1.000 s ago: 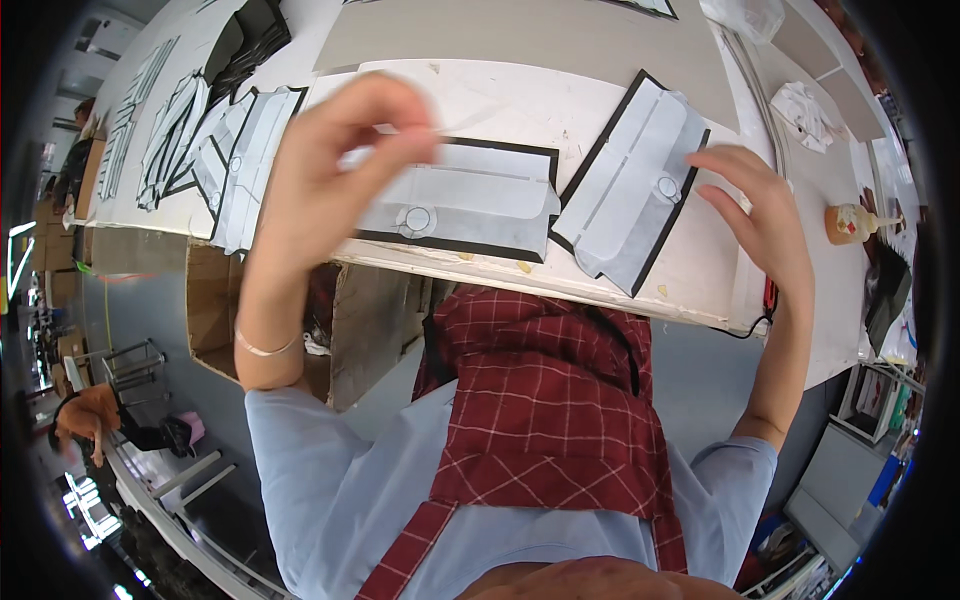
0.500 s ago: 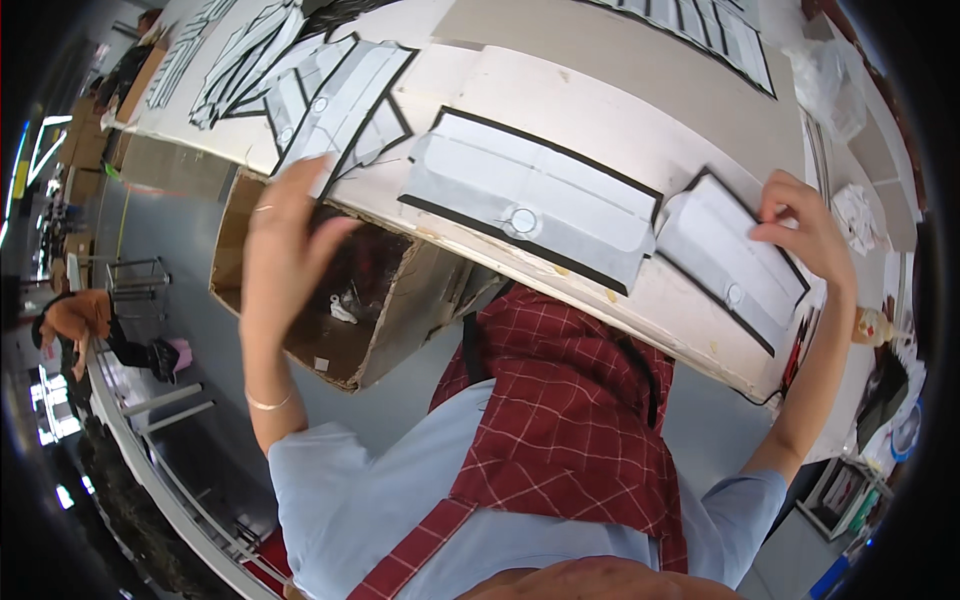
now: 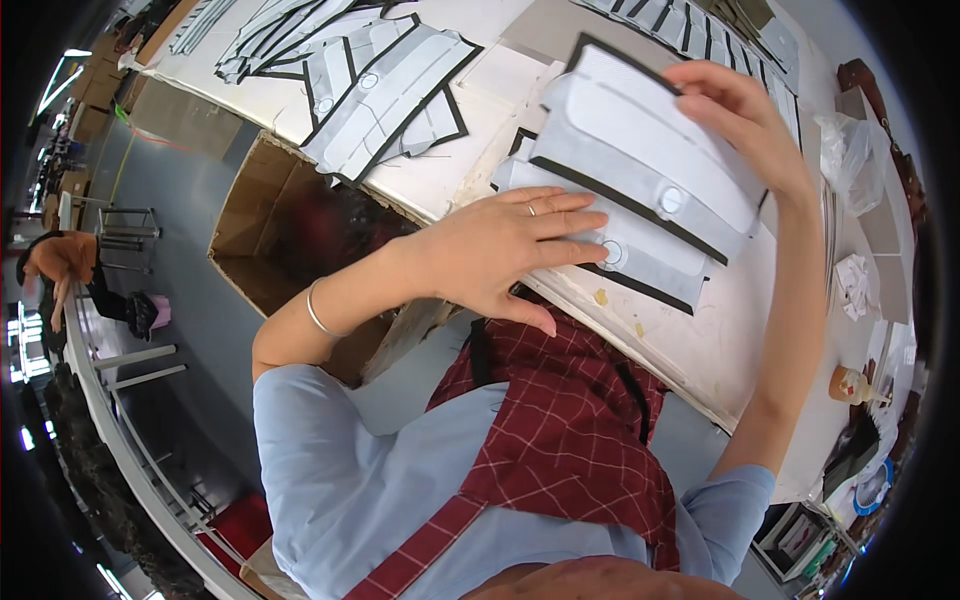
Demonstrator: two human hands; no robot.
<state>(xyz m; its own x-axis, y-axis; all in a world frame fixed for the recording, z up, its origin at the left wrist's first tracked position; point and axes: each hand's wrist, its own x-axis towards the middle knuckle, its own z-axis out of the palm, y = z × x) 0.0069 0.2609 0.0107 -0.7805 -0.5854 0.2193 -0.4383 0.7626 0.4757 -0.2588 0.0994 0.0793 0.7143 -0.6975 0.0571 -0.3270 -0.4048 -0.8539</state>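
My right hand (image 3: 738, 125) pinches the far edge of a pale grey-white panel with black edging (image 3: 625, 130). This panel has a round ring near its near edge and overlaps a second, similar panel (image 3: 650, 275) lying on the white table (image 3: 680, 330). My left hand (image 3: 505, 240) is open, palm down with fingers stretched out, over the near left part of the lower panel. Its fingertips reach close to that panel's ring. Much of the lower panel is hidden under the upper one and my hand.
More black-edged panels (image 3: 410, 90) lie piled at the far left, and a row of them (image 3: 690, 30) lies at the back. Below the table's front edge stands an open cardboard box (image 3: 240, 215). A plastic bag (image 3: 850, 170) and bottle (image 3: 850, 385) are at right. A person (image 3: 70, 262) works far left.
The right-hand panel has moved left and now overlaps the other one, with my right hand on it. My left hand has come right, from beside the pile onto the lower panel.
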